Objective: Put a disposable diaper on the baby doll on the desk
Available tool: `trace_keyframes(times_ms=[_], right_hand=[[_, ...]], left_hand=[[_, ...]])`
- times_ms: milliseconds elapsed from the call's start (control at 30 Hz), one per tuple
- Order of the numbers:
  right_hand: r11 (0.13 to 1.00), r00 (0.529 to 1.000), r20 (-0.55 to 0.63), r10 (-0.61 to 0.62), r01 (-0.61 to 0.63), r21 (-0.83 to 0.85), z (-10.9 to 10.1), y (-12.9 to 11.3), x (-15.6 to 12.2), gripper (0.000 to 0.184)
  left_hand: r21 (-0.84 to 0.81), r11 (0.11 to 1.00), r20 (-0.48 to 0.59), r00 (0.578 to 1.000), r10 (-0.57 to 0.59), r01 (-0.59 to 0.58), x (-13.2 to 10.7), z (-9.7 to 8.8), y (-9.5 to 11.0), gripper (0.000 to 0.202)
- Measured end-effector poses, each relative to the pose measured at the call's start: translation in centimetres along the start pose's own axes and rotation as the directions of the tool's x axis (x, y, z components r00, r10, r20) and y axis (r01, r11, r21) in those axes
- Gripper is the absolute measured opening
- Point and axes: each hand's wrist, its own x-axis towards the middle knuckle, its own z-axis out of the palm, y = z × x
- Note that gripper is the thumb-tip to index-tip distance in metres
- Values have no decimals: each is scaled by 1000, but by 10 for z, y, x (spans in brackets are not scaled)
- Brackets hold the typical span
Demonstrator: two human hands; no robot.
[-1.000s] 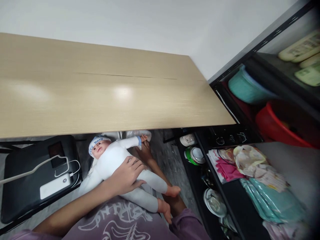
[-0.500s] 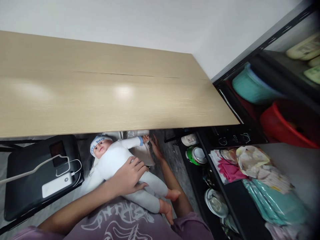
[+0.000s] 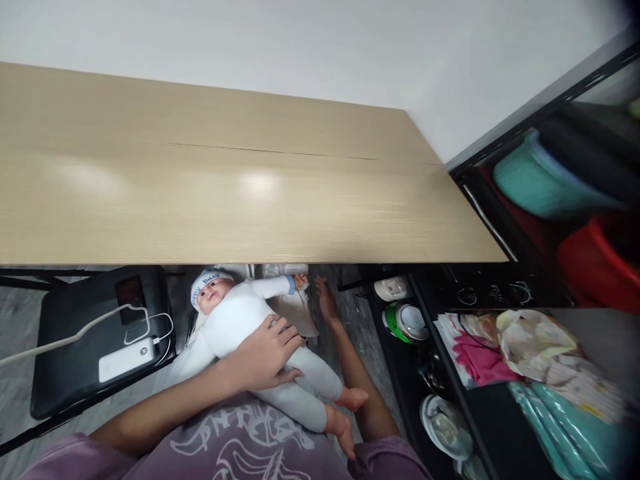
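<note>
A baby doll [image 3: 230, 320] in a white outfit and a blue-lettered cap lies slantwise across my lap, head to the left and bare feet to the right. My left hand [image 3: 270, 353] is wrapped over its waist and holds it against me. Beyond the doll's outstretched arm, below the table edge, my right hand [image 3: 327, 303] reaches down with its fingers apart and nothing in them. A whitish plastic-looking package [image 3: 295, 310] lies between that hand and the doll, partly hidden by the doll.
A wooden table [image 3: 260, 220] spans the space ahead. At left, a white power bank [image 3: 127, 360] with cables rests on a black seat [image 3: 65, 353]. Black shelves [image 3: 480, 413] at right hold a pink cloth [image 3: 480, 360], teal packets [image 3: 565, 427], a teal basin [image 3: 540, 177] and a red basin [image 3: 595, 257].
The view has turned slightly left, so everything sits farther right in it. My right hand has drawn a little away from the doll's hand. My left hand still holds the doll.
</note>
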Motion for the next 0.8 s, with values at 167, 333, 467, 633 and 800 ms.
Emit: trace_keyframes(times_ms=[167, 333, 467, 633, 800], right_hand=[[978, 977, 20, -210, 211, -5, -25, -41, -17, 53], [830, 746, 491, -450, 552, -77, -13, -93, -20, 60], [799, 682, 625, -379, 582, -150, 12, -121, -14, 56], [750, 628, 665, -404, 643, -151, 34, -160, -21, 39], [684, 579, 677, -455, 713, -150, 33, -188, -34, 34]], left_hand=[[-7, 1000, -15, 1000, 15, -15, -2, 3, -1, 52], [-41, 999, -45, 999, 24, -26, -4, 2, -2, 56], [-121, 992, -115, 993, 13, -27, -12, -8, -1, 54], [-273, 959, -365, 914, -174, 73, -66, -13, 4, 34], [-292, 859, -650, 572, -500, 420, -143, 11, -8, 15]])
